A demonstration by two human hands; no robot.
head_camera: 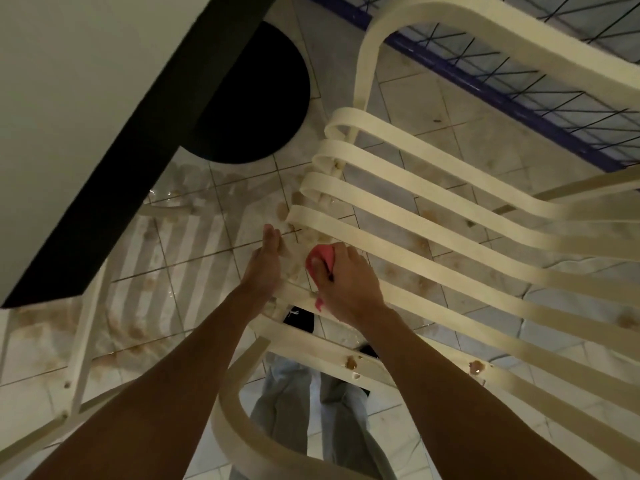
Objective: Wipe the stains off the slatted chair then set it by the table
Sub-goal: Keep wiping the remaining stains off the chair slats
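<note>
A cream slatted chair [450, 188] fills the right and middle of the head view, seen from above. Brown stains [351, 362] dot its near slats. My right hand [346, 282] grips a pink cloth [320, 258] and presses it against a slat at the chair's left end. My left hand [265, 261] lies beside it with straight fingers, resting on the end of the same slats. The white table [69, 98] with a dark edge fills the upper left.
A round black table base [252, 98] stands on the stained, wet tiled floor [194, 258]. A blue wire frame [519, 81] runs along the upper right. My legs and dark shoes [301, 320] show under the chair.
</note>
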